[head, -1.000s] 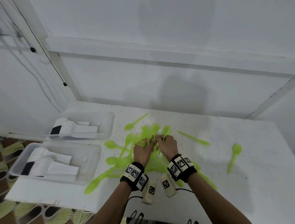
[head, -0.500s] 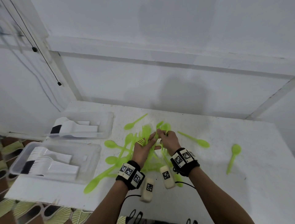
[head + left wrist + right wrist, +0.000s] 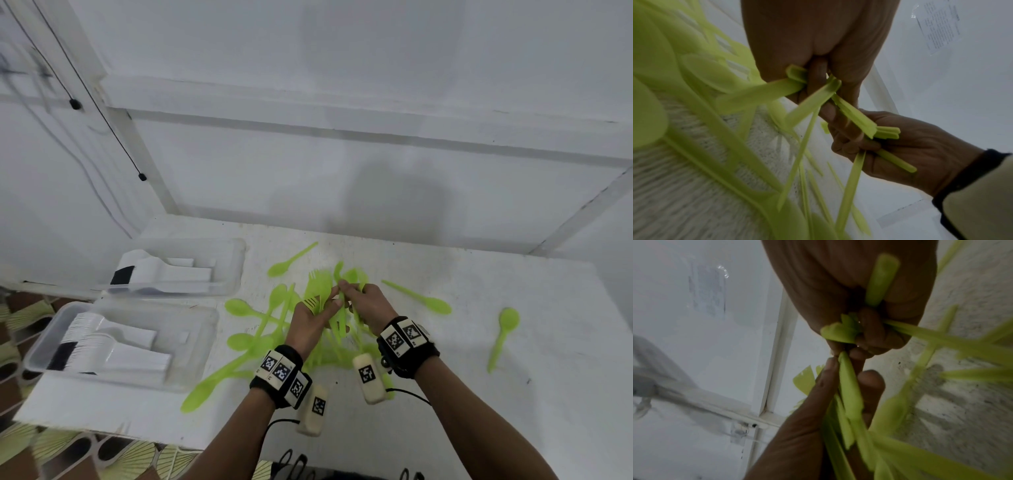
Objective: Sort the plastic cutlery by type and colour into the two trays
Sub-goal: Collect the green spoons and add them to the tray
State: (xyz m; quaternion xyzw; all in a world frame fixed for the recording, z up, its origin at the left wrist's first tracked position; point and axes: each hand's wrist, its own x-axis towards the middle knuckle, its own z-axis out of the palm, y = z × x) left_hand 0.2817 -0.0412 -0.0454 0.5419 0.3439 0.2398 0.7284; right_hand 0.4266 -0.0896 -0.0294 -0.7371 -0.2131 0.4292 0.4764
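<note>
A heap of lime-green plastic cutlery [image 3: 274, 329] lies mid-table. Both hands meet above it. My left hand [image 3: 330, 301] grips a fan of green forks [image 3: 318, 286], their handles [image 3: 760, 95] running through its curled fingers [image 3: 818, 76]. My right hand [image 3: 349, 291] holds a bunch of green pieces [image 3: 354, 275]; the left wrist view shows their handle ends [image 3: 885, 133] sticking out of its fist [image 3: 859, 138]. In the right wrist view, left fingertips [image 3: 830, 366] pinch a green blade [image 3: 849, 386] just below the right hand [image 3: 865, 331].
Two clear trays stand at the left, the far tray [image 3: 236, 263] and the near tray [image 3: 205, 339], each holding stacked white cutlery. Single green spoons lie apart [image 3: 291, 262], [image 3: 424, 299], [image 3: 503, 332], [image 3: 212, 383]. The table's front edge runs close below the near tray.
Both hands stayed together over the heap, working green pieces between them. The left hand's fingers stretched up along the forks, and the fan of forks now stands higher.
</note>
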